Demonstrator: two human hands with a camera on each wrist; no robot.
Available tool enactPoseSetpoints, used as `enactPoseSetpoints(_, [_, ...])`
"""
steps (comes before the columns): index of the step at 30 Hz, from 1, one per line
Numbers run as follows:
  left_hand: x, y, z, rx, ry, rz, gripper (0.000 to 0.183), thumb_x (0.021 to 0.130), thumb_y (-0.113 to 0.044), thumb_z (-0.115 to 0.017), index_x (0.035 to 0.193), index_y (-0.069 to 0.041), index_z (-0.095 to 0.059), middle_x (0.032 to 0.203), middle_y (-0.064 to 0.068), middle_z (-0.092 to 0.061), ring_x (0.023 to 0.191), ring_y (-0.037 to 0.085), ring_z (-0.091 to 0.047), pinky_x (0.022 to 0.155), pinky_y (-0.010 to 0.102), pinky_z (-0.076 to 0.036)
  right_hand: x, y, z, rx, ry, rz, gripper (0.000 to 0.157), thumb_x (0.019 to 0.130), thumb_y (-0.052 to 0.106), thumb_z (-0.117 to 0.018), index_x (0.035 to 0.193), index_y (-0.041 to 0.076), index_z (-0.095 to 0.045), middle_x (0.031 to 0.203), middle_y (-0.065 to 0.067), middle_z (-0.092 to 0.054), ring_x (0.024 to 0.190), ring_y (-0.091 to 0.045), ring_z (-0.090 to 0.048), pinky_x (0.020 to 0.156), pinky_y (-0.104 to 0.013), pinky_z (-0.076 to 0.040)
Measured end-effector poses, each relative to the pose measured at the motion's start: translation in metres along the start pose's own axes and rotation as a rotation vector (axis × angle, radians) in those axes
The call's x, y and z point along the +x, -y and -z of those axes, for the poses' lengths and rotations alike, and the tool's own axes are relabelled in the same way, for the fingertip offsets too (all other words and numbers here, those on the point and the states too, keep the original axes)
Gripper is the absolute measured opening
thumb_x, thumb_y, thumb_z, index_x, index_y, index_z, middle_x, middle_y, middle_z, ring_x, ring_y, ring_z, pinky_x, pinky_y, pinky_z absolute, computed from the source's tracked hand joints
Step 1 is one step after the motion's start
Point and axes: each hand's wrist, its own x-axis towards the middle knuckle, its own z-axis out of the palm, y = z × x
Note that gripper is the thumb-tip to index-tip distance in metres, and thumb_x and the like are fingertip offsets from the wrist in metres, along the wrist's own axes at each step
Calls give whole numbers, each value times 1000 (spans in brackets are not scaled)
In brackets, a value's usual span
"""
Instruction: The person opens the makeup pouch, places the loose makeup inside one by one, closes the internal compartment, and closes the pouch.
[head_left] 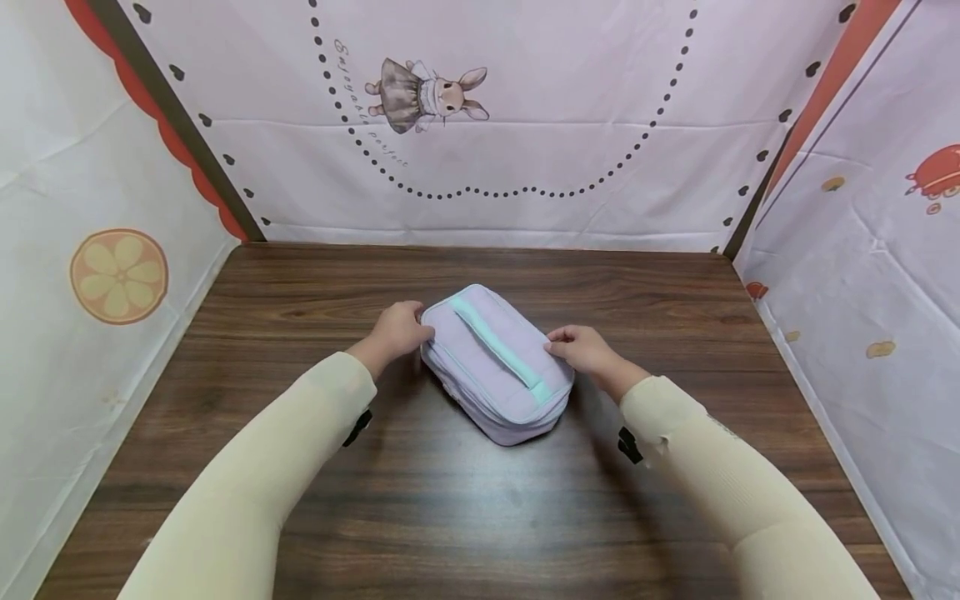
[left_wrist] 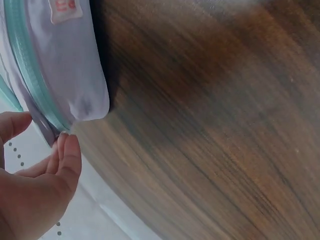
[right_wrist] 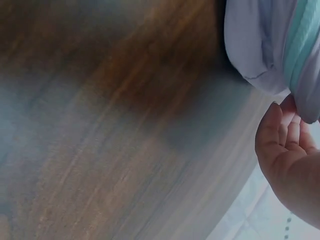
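A lavender zippered pouch (head_left: pixel 495 354) lies at an angle on the brown tabletop in the head view, its mint-green strap handle (head_left: pixel 495 343) on top. Mint zipper tape (left_wrist: pixel 32 75) runs along the side in the left wrist view, and a small pink label (left_wrist: pixel 66 10) shows there. At the pouch's far left corner, my left hand (head_left: pixel 396 332) pinches the edge between thumb and fingers. My right hand (head_left: pixel 588 350) grips the right edge, thumb on top and fingers partly hidden behind it. The right wrist view shows those fingers (right_wrist: pixel 270 127) curled at the pouch's end.
The wood-grain table (head_left: pixel 480 517) reaches back to a white printed cloth wall (head_left: pixel 525 158) with a rabbit picture. Similar cloth walls stand at left (head_left: pixel 45 350) and right (head_left: pixel 885 275).
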Motion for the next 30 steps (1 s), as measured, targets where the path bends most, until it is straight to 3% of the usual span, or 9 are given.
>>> enactPoseSetpoints(4, [-4,0,-5,18,5,24,42,87,-17,-56,119,11,-58,105,22,-63,90,30,-56,84,42,-49,8,-1,2,11,-39,5,31,96,16,-57,120,-4,-59,119,-19,-57,108,-28,-51,92,-37,-44])
enactPoseSetpoints(10, [-7,-1,-8,6,-19,58,45,87,-19,-55,120,11,-57,109,23,-65,95,32,-57,89,44,-48,14,-1,3,52,-76,10,30,95,15,-59,118,-4,-61,118,-19,-58,107,-27,-51,89,-34,-43])
enactPoseSetpoints(17, [-1,-3,-2,-8,-34,74,48,92,-22,-49,128,11,-52,126,27,-57,113,36,-54,99,47,-43,-4,-2,13,-12,-116,-13,42,96,22,-56,129,-4,-54,131,-24,-52,122,-34,-47,101,-45,-40])
enactPoseSetpoints(21, [4,0,2,-53,-34,97,45,97,-22,-46,131,9,-50,128,26,-55,113,36,-53,99,47,-43,-21,-10,22,-92,-104,-6,49,96,26,-54,132,-8,-49,133,-27,-50,123,-37,-47,102,-48,-39])
enactPoseSetpoints(24, [8,2,3,-76,-41,97,42,99,-22,-45,130,7,-52,126,25,-56,111,35,-53,98,46,-43,-32,-19,25,-122,-72,-12,51,96,27,-56,130,-11,-50,125,-27,-56,113,-36,-54,96,-46,-44])
enactPoseSetpoints(30, [12,4,-1,-121,-33,89,41,101,-22,-45,130,7,-52,128,25,-55,115,35,-52,99,46,-42,-54,-32,19,-66,47,-65,52,97,30,-56,128,-12,-51,103,-19,-67,91,-25,-65,80,-38,-51])
